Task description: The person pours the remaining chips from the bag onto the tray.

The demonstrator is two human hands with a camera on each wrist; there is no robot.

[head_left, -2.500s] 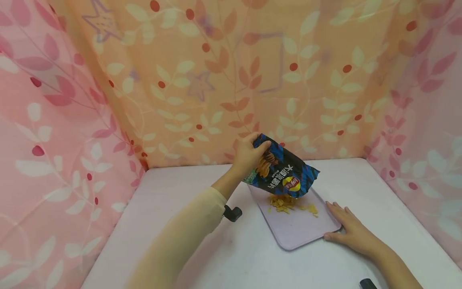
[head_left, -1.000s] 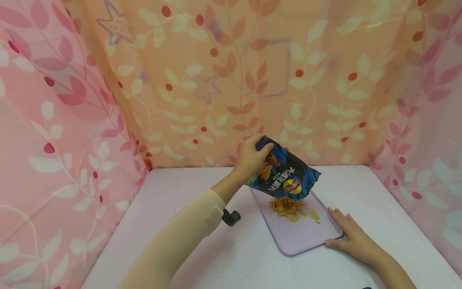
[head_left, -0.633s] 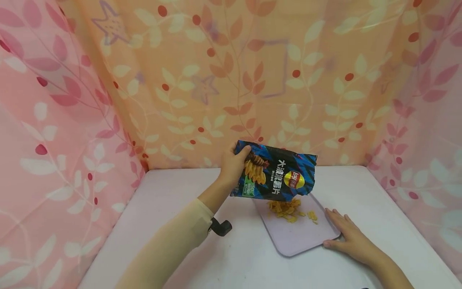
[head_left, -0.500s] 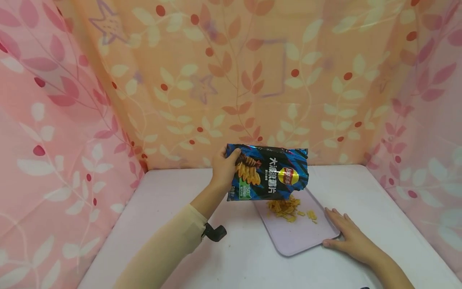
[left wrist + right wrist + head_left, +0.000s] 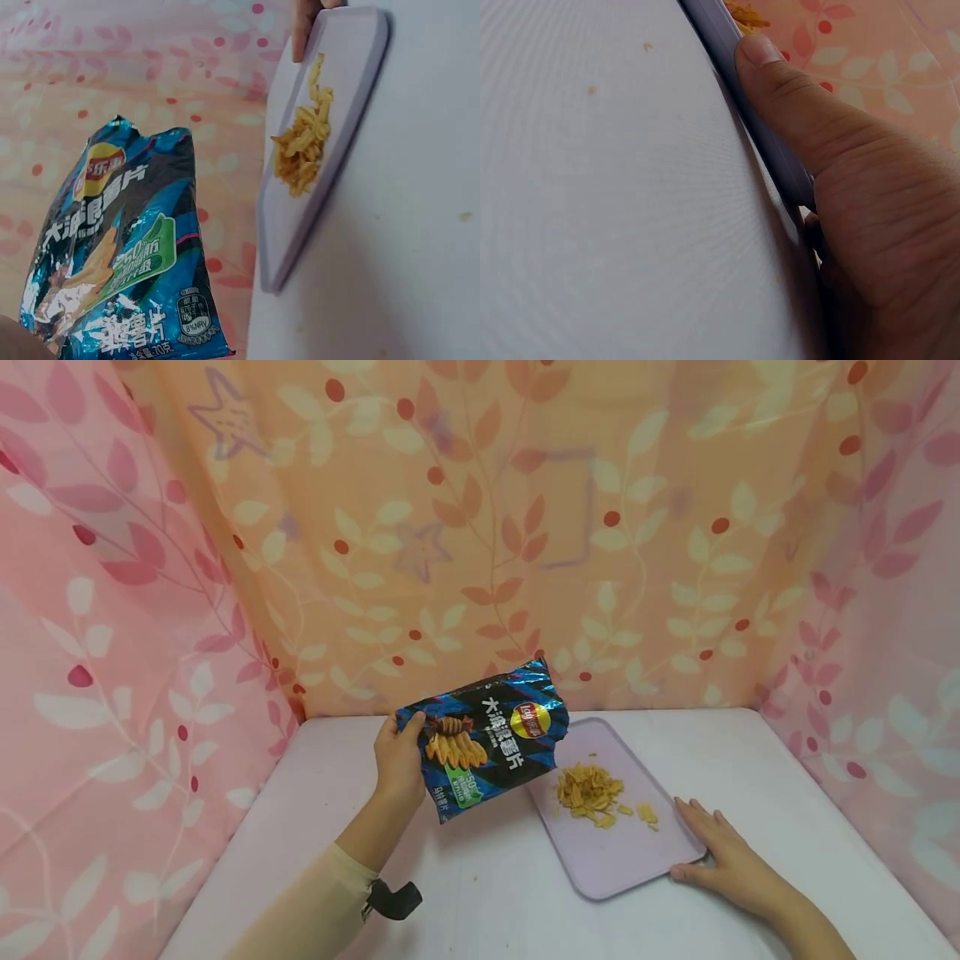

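Note:
My left hand (image 5: 400, 768) grips the closed-end corner of a blue and black potato chip bag (image 5: 491, 735), thumb on its printed front. The bag is held tilted in the air, left of a pale purple tray (image 5: 615, 868), its torn end towards the tray. A small heap of yellow potato chips (image 5: 588, 792) lies on the tray, with a few loose pieces beside it. My right hand (image 5: 731, 860) holds the tray's near right corner, thumb at the near edge (image 5: 761, 49) and fingers along the right side. The bag's inside is hidden.
The tray lies on a white table (image 5: 465, 893) with small crumbs (image 5: 465, 216) scattered on it. Patterned curtains (image 5: 450, 568) enclose the table at the back and both sides. A black camera mount (image 5: 395, 900) sticks out from the left wrist.
From tipped above the tray, the chip bag has swung left and its torn end has turned upward, uncovering the chip heap. The right hand has stayed at the tray's corner.

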